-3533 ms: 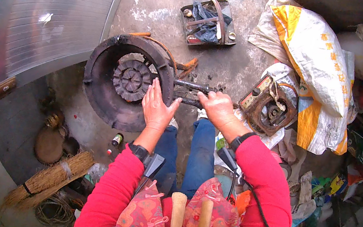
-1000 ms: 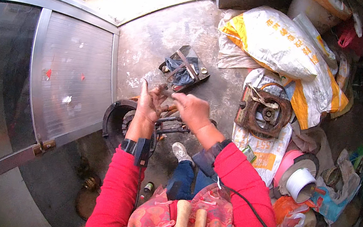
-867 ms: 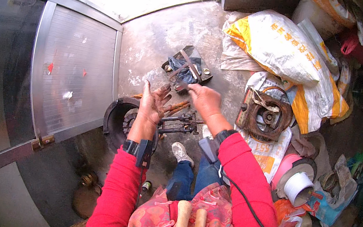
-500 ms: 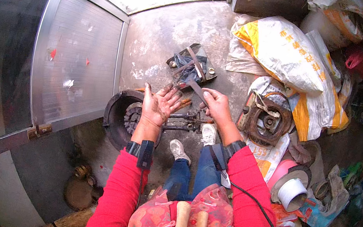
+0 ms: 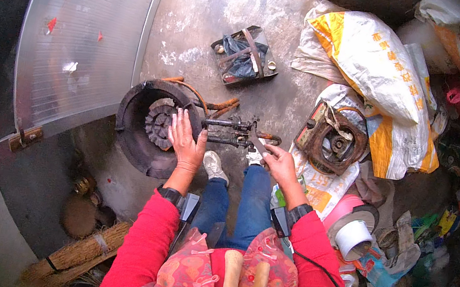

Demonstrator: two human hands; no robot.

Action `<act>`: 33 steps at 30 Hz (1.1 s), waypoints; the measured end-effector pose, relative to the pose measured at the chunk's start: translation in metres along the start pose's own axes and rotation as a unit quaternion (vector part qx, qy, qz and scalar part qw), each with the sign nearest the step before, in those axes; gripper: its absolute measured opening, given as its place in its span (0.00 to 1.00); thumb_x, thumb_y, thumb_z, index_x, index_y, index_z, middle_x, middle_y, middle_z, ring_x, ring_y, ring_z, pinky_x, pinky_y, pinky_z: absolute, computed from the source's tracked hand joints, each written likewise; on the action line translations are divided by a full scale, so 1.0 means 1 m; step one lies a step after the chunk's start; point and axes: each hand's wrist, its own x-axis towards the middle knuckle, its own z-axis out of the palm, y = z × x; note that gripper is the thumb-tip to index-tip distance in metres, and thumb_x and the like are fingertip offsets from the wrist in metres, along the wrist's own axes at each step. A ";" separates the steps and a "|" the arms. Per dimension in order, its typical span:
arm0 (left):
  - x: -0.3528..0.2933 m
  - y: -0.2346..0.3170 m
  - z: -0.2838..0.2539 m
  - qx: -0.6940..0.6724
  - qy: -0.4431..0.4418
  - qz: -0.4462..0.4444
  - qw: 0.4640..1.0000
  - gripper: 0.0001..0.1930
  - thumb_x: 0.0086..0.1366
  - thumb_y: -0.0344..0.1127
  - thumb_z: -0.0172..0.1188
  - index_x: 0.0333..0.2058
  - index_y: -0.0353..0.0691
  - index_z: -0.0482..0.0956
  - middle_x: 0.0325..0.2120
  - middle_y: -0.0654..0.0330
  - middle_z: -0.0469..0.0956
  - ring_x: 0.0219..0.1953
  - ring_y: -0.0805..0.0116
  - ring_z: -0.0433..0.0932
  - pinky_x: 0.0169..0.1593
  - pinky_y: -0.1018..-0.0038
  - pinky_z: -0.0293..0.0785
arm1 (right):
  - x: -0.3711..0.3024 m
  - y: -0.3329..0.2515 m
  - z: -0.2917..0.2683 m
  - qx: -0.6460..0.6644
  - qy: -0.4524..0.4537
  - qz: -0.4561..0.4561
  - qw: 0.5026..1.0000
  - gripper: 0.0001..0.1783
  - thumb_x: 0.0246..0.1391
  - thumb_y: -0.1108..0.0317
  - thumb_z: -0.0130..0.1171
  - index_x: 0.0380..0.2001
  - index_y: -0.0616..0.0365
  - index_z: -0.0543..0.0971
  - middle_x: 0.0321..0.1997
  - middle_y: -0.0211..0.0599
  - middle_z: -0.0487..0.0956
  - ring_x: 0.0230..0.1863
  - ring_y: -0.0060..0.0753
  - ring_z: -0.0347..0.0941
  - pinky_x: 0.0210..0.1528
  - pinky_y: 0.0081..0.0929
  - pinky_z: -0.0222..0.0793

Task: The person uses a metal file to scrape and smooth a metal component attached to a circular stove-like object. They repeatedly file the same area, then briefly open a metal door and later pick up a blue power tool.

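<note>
My left hand (image 5: pixel 186 143) is stretched out with straight fingers, back upward, above the near right side of a round black gas burner (image 5: pixel 129 126). It holds nothing; whether it touches the burner is unclear. In my right hand (image 5: pixel 283 169), a flat dark metal strip (image 5: pixel 257 144) is pinched between thumb and fingers. Its far end overlaps the burner's black pipes and valves (image 5: pixel 227 124) in view; contact cannot be made out. A rusty hose (image 5: pixel 223 105) curves off from the burner's far side.
Beyond the burner stands an open metal box (image 5: pixel 245 57) with a strap handle. A rusty small stove (image 5: pixel 335 140), white-yellow sacks (image 5: pixel 373 64) and a pink roll (image 5: pixel 353 211) crowd the right. At left are a metal door (image 5: pixel 87 26) and a straw broom (image 5: pixel 82 249).
My left hand has turned from palm up to back up and moved down-left over the burner. My right hand has lowered with the strip. The view has tilted downward.
</note>
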 end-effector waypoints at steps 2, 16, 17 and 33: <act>-0.009 -0.005 0.009 0.043 0.000 -0.001 0.999 0.42 0.62 0.62 0.45 0.64 0.35 0.51 0.65 0.50 0.51 0.67 0.50 0.48 0.64 0.50 0.41 | 0.003 0.001 0.009 -0.028 0.004 -0.001 1.000 0.19 0.52 0.67 0.56 0.48 0.59 0.77 0.27 0.41 0.81 0.24 0.26 0.75 0.33 0.27 0.71; -0.015 -0.013 0.033 0.043 0.007 -0.023 0.999 0.47 0.56 0.65 0.51 0.64 0.34 0.50 0.65 0.50 0.51 0.66 0.49 0.48 0.64 0.49 0.41 | 0.068 -0.052 0.059 -0.363 -0.019 -0.063 0.929 0.17 0.45 0.67 0.52 0.39 0.53 0.82 0.36 0.48 0.80 0.41 0.51 0.76 0.46 0.41 0.71; -0.014 -0.012 0.032 0.041 0.008 -0.027 0.999 0.47 0.56 0.65 0.51 0.63 0.35 0.51 0.65 0.50 0.52 0.66 0.49 0.49 0.64 0.49 0.42 | 0.072 -0.056 0.060 -0.367 -0.017 -0.103 0.924 0.16 0.45 0.68 0.53 0.39 0.54 0.82 0.34 0.48 0.80 0.35 0.47 0.78 0.42 0.39 0.73; -0.011 -0.012 0.031 -0.003 0.009 -0.046 0.999 0.49 0.53 0.63 0.56 0.64 0.35 0.51 0.64 0.50 0.53 0.66 0.48 0.51 0.63 0.48 0.44 | 0.104 -0.063 0.088 -0.209 -0.133 0.002 0.969 0.17 0.48 0.68 0.54 0.42 0.61 0.79 0.27 0.41 0.78 0.25 0.30 0.70 0.29 0.26 0.64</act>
